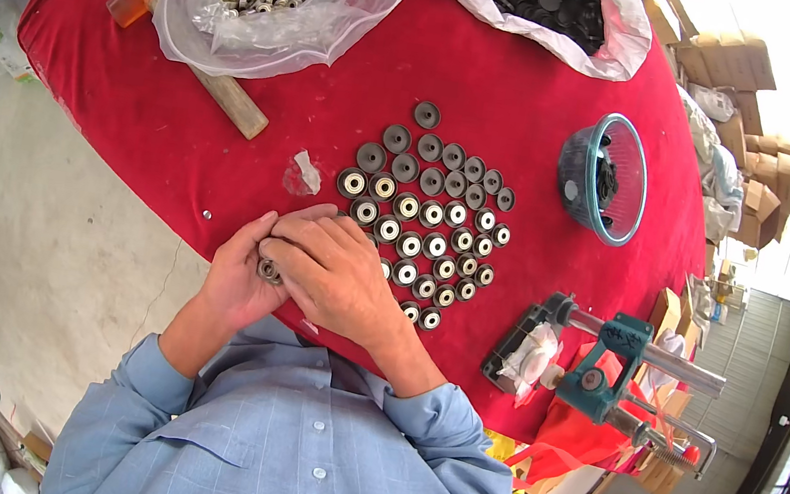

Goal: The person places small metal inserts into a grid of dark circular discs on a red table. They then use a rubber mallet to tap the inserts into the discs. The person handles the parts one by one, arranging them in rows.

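Observation:
My left hand (pixel 238 270) is cupped around small metal ball bearings (pixel 267 271), and at least one shows in its palm. My right hand (pixel 341 275) lies over it with bent fingers reaching into the left palm; what those fingertips grip is hidden. Just beyond and to the right, several black round caps stand in rough rows on the red cloth. The nearer caps (pixel 408 244) have shiny bearings seated in their centres. Farther off, the bare caps (pixel 431 181) show only a small central post. Part of the nearest rows is covered by my right hand.
A clear plastic bag (pixel 343 43) of bearings lies far left, beside an orange-headed mallet (pixel 233 105). A white sack (pixel 626 37) of black discs sits at the back. On the right stand a bluish bowl (pixel 575 186) and a green hand press (pixel 605 368). Plastic scrap (pixel 307 172) lies near my hands.

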`<action>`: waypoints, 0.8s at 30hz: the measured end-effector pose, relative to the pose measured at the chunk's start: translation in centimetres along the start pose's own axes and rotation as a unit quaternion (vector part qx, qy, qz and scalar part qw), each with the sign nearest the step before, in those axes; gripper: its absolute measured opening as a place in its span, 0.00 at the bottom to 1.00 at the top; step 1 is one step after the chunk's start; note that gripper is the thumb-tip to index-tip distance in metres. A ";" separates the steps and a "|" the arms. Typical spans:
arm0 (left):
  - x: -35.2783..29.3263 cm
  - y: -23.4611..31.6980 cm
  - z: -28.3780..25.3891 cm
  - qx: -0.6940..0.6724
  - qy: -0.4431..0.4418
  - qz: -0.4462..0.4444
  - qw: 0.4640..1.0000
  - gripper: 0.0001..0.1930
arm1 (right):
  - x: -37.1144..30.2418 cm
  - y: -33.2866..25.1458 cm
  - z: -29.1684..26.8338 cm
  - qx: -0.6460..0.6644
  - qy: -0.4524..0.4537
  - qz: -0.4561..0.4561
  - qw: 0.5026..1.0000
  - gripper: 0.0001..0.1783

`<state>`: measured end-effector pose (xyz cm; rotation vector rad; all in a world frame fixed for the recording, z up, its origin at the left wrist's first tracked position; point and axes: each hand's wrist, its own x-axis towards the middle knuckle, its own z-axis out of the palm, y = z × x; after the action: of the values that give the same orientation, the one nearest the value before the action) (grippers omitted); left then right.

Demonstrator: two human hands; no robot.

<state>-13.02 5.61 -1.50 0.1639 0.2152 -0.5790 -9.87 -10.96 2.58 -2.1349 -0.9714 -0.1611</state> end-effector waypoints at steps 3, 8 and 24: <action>0.2 -0.1 0.3 0.015 0.050 -0.007 0.999 0.33 | 0.2 0.0 0.8 0.017 0.010 0.023 1.000 0.17; -0.4 -0.2 -2.3 -0.043 0.015 -0.006 0.999 0.36 | 1.5 0.6 -0.5 -0.008 0.102 0.067 0.992 0.14; 0.4 0.2 -0.2 0.039 -0.001 -0.011 0.999 0.39 | 1.1 6.5 -0.7 -0.284 0.109 0.110 0.946 0.15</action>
<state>-12.59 5.58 -1.78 0.2373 0.1934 -0.6101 -4.48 -13.55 -0.39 -2.6565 -0.5919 -0.6152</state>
